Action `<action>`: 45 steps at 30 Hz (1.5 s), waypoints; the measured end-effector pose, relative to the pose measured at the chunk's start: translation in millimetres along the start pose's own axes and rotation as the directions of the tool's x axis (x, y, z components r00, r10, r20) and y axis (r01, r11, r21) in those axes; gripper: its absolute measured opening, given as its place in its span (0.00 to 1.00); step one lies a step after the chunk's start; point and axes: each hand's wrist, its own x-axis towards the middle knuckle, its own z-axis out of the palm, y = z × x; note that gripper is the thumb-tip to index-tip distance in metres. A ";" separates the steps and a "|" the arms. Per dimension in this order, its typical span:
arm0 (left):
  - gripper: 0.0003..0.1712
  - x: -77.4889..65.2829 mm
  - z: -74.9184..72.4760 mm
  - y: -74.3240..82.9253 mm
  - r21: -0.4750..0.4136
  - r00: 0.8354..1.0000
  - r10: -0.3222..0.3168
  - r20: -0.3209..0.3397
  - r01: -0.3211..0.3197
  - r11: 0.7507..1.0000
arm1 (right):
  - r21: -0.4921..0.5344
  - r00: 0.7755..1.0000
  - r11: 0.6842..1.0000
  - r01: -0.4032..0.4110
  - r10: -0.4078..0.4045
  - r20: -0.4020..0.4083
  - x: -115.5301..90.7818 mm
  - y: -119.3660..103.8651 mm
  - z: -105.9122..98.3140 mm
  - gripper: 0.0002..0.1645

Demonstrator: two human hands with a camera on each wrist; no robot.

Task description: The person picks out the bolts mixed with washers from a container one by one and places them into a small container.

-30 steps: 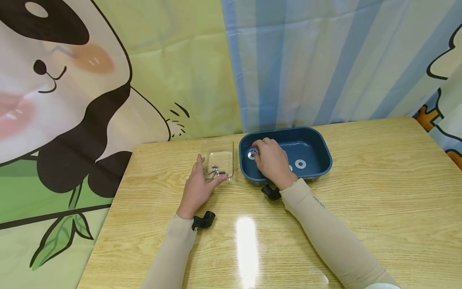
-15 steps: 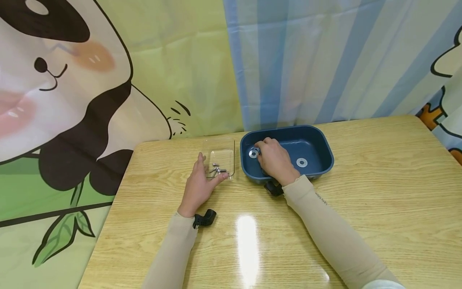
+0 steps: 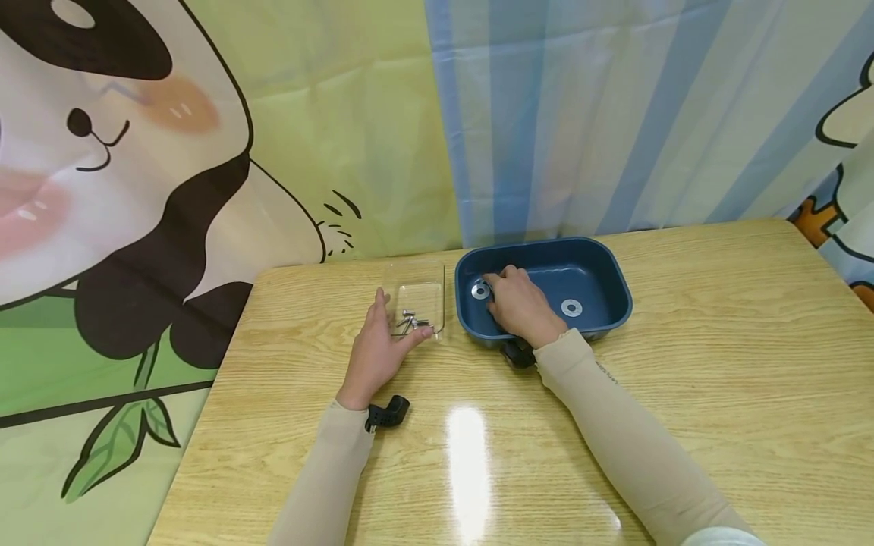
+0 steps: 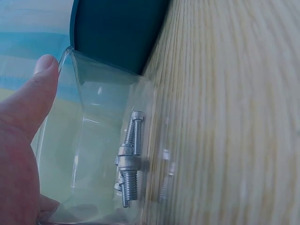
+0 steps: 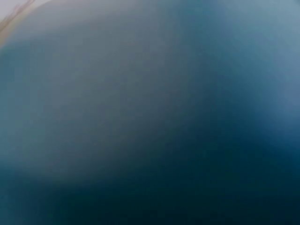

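Observation:
My left hand point(image 3: 375, 356) rests against a clear plastic box point(image 3: 419, 277), fingers along its left side and thumb at its front edge. Several silver socket-head screws point(image 4: 130, 161) lie in a small heap in the box. My right hand point(image 3: 522, 303) reaches into a dark blue tray point(image 3: 583, 262), fingers bent downward beside a flat metal washer point(image 3: 481, 290) at the tray's left end. Whether anything sits between those fingertips is hidden. A second washer point(image 3: 571, 308) lies right of the hand on the tray floor. The right wrist view is a dark blue blur.
Box and tray stand side by side near the back edge of a wooden table point(image 3: 717, 341). A patterned curtain point(image 3: 580, 114) hangs right behind them. Black wrist straps with cameras point(image 3: 388, 413) sit on both wrists.
The right fingertips have shifted slightly within the tray, and the left washer shows more fully. A washer part seen beside the right hand a second ago is now hidden. The left hand stays put.

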 end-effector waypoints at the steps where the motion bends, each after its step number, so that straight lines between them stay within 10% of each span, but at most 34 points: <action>1: 0.72 0.0 0.2 -0.2 0.000 1.000 -0.002 0.000 0.002 1.000 | 0.001 1.000 1.000 -0.006 0.006 0.010 0.0 0.0 0.0 0.32; 21: 0.71 -1.0 -2.1 0.1 -0.007 1.000 0.009 0.001 -0.009 1.000 | 0.022 0.999 0.999 -0.034 0.033 0.033 0.8 -0.4 3.2 0.36; 45: 0.70 0.0 -1.5 0.0 -0.003 1.000 0.012 -0.001 -0.012 1.000 | -0.020 1.000 1.000 0.020 -0.020 -0.022 1.3 0.6 2.1 0.11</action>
